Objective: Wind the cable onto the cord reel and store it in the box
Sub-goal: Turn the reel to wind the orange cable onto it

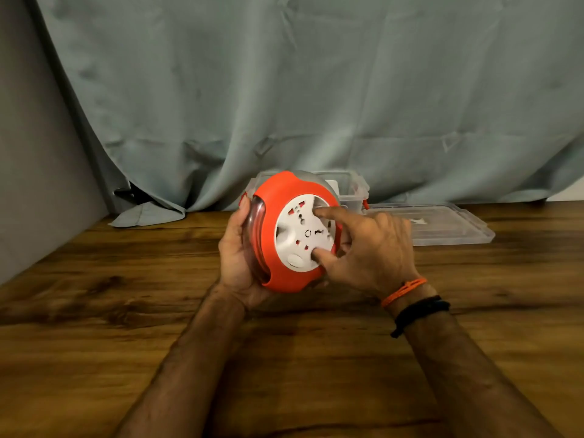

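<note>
An orange cord reel with a white socket face is held above the wooden table, its face tilted toward me. My left hand cups its left side and underside. My right hand rests on the white face, with the index finger near the top and the thumb pressed at the lower edge. Orange cable shows coiled inside the clear rim on the left. A clear plastic box stands directly behind the reel, mostly hidden by it.
The box's clear lid lies flat on the table to the right of the box. A grey-green curtain hangs behind, its hem on the table. A grey wall borders the left.
</note>
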`<state>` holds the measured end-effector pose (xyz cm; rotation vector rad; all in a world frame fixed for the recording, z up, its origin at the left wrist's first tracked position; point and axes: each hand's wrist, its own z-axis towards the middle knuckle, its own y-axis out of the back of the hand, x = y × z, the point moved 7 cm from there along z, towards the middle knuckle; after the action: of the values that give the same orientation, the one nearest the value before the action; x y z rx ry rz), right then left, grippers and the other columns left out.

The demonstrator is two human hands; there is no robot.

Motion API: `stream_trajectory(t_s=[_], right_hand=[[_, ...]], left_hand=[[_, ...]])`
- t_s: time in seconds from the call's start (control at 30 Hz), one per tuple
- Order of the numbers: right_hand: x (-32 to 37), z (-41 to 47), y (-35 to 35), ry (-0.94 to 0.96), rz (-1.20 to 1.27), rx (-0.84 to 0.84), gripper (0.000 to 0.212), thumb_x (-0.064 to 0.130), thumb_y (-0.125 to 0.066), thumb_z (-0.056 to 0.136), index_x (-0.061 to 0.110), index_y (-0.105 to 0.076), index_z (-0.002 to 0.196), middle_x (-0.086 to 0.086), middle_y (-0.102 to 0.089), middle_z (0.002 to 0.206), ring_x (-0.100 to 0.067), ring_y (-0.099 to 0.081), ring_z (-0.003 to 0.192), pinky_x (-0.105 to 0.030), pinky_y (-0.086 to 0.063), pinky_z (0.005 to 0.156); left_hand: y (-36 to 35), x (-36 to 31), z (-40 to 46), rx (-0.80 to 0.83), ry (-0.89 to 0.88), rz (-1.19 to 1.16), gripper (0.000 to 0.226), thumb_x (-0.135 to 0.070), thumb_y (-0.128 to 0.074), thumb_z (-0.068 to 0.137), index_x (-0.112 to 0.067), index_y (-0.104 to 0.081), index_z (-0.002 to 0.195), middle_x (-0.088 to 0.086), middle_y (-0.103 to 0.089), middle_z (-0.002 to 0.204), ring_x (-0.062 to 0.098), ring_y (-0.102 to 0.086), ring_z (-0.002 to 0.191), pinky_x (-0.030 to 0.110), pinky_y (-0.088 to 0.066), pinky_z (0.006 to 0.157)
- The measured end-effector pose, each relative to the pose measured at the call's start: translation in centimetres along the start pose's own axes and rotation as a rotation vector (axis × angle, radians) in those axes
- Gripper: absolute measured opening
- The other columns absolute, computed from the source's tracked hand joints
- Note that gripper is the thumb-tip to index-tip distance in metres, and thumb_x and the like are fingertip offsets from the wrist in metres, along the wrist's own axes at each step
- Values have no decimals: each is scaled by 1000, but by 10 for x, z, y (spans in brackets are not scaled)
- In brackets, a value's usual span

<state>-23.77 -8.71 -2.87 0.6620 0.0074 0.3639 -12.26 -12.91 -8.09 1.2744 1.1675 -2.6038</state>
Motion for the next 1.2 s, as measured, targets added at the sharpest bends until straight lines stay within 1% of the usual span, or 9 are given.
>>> stream_trajectory(t_s=[0.13,0.3,0.4,0.57,0.67,0.8,0.9,1.03,1.2], right_hand=[[1,-5,-5,-145,2,-31,65,75,-65,51,26,-69,93,-3,-70,74,-28,-65,76,-34,-43,71],[2,-8,-9,-162,-2,-39,63,71,-71,52,21,-67,88,-4,-70,77,-29,-65,75,-31,-37,69],[2,-8,-13,-235,56,1,61,73,-69,53,22,-67,87,0,-70,82,-25,-64,81,-33,-46,73],[-1,-11,-22,-468,313,9,70,84,-53,54,14,-57,49,6,-60,50,-11,-61,60,-37,-54,57],[2,-10,-21,-456,344,-16,68,83,-54,55,16,-56,46,8,-56,47,-8,-59,59,-32,-51,54],[3,-2,-11,-287,303,-44,51,71,-63,68,21,-64,57,19,-37,42,-2,-49,52,-25,-47,53],[3,5,-2,-116,301,-8,28,51,-69,73,26,-66,85,23,-32,46,-2,-44,50,-30,-52,60],[11,4,-5,42,152,158,56,39,-63,76,27,-53,129,15,-40,59,-21,-56,63,-42,-53,71],[5,1,-6,-12,54,169,61,44,-61,74,34,-49,133,0,-60,65,-25,-61,69,-42,-52,76]], left_hand=[[8,-7,-2,-108,-100,2,65,-59,-40,91,-10,-68,121,16,-68,123,32,-63,115,46,-55,88],[13,-9,-3,-184,-137,65,61,-58,-44,87,-12,-73,115,14,-71,117,30,-66,110,43,-57,83],[14,-9,-4,-209,-155,81,61,-60,-49,84,-12,-72,115,15,-71,118,32,-66,110,45,-57,83],[12,-10,-1,-218,-221,89,62,-58,-51,84,-10,-70,118,18,-69,120,34,-63,114,46,-55,88],[10,-11,0,-190,-220,83,63,-58,-54,85,-9,-67,123,18,-66,125,34,-60,118,47,-52,92],[15,-12,-2,-181,-205,34,70,-63,-42,90,-8,-61,130,19,-61,132,37,-54,125,51,-47,99],[14,-11,-2,-143,-156,36,72,-63,-32,94,-8,-58,133,19,-60,133,37,-54,125,52,-47,99],[9,-6,-3,-89,-69,-29,73,-62,-32,96,-7,-52,138,22,-54,138,38,-49,129,54,-42,103],[-1,-4,-3,-2,-65,-30,75,-59,-26,98,-1,-43,142,27,-46,144,41,-41,134,56,-32,109]])
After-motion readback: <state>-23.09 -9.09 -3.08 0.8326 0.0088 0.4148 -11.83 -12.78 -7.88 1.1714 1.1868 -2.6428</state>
